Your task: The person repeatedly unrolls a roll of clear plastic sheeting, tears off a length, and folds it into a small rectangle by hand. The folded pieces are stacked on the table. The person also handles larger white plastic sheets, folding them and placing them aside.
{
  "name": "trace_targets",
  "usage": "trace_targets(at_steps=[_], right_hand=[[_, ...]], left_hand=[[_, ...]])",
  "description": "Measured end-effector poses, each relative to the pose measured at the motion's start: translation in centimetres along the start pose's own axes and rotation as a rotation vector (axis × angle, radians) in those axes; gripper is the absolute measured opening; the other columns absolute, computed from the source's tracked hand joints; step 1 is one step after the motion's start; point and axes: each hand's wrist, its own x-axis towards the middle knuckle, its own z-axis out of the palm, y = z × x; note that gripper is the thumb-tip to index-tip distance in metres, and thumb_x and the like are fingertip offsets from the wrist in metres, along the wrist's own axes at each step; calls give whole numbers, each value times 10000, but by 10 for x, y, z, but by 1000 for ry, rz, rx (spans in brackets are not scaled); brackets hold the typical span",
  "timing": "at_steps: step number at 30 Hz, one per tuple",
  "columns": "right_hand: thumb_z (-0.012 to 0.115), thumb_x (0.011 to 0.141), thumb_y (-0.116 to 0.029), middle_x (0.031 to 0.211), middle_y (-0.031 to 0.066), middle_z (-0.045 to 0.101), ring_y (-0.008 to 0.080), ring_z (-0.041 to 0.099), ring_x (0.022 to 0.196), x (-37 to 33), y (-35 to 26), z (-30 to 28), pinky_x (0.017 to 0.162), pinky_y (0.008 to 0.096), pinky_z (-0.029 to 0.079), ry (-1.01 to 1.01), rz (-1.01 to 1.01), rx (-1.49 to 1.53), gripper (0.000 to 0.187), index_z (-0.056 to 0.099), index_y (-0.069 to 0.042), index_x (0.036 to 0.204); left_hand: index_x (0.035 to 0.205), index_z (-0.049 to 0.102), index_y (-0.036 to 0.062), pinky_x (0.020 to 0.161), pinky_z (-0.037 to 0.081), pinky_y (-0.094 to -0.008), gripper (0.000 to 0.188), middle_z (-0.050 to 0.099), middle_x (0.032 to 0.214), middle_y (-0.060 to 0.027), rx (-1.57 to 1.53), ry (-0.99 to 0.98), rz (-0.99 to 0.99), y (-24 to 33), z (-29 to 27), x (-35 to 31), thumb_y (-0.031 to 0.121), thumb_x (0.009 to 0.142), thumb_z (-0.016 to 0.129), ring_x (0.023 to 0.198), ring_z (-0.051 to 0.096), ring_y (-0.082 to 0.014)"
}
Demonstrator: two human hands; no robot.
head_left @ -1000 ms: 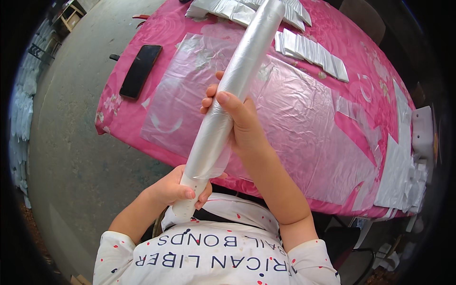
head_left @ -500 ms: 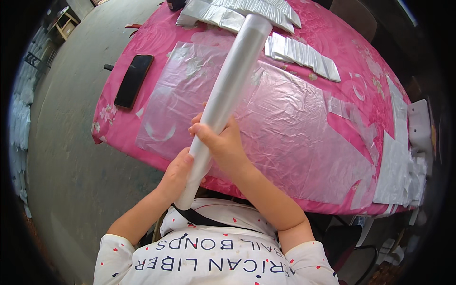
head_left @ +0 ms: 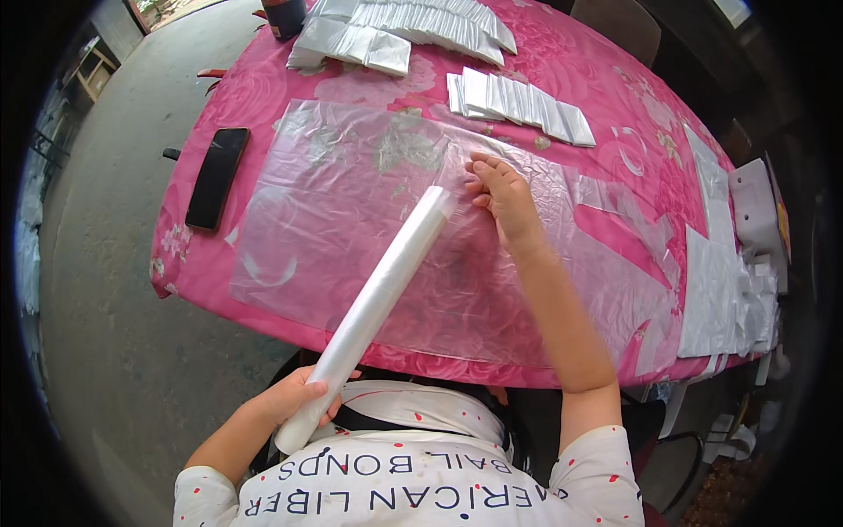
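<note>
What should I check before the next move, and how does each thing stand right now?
1. Roll held in the left hand: ok, gripped near its lower end.
2. Right hand holding something: cannot tell; its fingers are curled near the roll's far end.
3. Spread film smooth: not ok, wrinkled toward the right.
4. Phone clear of the film: ok, lying to its left.
5. Packets clear of the roll: ok.

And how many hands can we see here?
2. The left hand holds the near end of the plastic roll; the right hand is beside the roll's far end, over the pink-covered table. Some left-hand fingers are partly hidden by the roll.
</note>
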Motion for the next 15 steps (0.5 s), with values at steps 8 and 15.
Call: trace_targets(at_steps=[8, 15], right_hand=[[576, 872, -223, 730, 2, 611, 23, 508, 594, -2, -18, -5, 509, 147, 376, -336, 228, -283, 227, 633, -18, 950], [639, 833, -230, 659, -23, 568, 34, 494, 566, -11, -20, 0, 507, 164, 367, -476, 225, -411, 176, 632, -54, 831]], left_hand=[[1288, 401, -17, 537, 438, -231, 811, 549, 701, -50, -42, -18, -2, -3, 1, -2, 503, 732, 682, 557, 535, -105], [1286, 408, -2, 529, 448, -240, 869, 561, 695, -67, -13, 28, -42, 0, 2, -2, 529, 673, 721, 557, 562, -118]])
